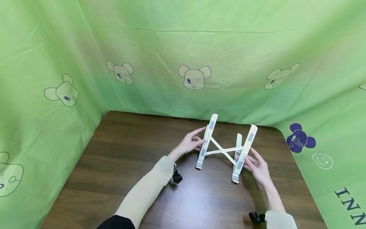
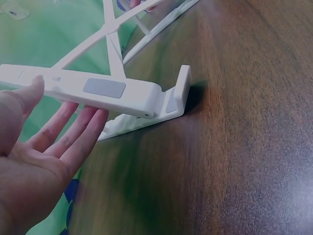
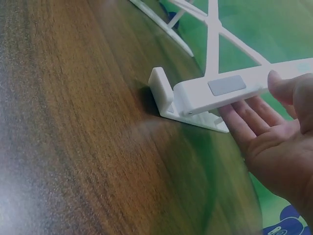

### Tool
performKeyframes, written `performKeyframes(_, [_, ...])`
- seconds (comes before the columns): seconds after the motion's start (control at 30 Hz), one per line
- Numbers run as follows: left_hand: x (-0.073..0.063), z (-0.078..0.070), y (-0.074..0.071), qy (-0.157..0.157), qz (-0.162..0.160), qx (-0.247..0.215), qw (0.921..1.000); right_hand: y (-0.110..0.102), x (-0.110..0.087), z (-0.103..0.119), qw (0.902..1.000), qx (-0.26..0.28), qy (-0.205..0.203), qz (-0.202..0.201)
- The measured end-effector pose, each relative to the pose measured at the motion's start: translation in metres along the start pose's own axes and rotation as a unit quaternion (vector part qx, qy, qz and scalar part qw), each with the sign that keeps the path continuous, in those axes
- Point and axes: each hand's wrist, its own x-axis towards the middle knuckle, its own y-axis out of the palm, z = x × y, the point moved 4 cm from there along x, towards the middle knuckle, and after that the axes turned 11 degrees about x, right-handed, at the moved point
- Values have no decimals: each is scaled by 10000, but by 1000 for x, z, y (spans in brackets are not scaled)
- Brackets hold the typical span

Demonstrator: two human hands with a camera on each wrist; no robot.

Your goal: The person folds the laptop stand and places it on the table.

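Observation:
A white folding laptop stand (image 1: pixel 222 150) is spread on the wooden table, its two side arms joined by crossed bars. Grey pads lie along the top of each arm, and a small upright lip (image 2: pixel 183 89) ends the near side. My left hand (image 1: pixel 188 143) grips the left arm, thumb on top and fingers beneath, as the left wrist view shows. On the other side, my right hand (image 1: pixel 259 168) holds the right arm the same way, its thumb (image 3: pixel 281 88) on the upper face and fingers under it. The stand's lower bars touch the table.
The brown wooden table (image 1: pixel 120 152) reaches back to a green cloth (image 1: pixel 160 54) printed with bear heads, which hangs behind it and on both sides. A black wrist camera (image 1: pixel 177 176) sits at the left cuff, another black camera (image 1: pixel 255 217) at the right cuff.

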Motion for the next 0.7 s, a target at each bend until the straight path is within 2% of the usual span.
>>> performKeyframes(0.27, [1,0,3,-7,-161,413,9990,1,3,0,9996,103,-148,-236])
performKeyframes(0.7, [-6,5,-2,-54,-352,381,9986,9,5,-4,9994,-11,-61,-329])
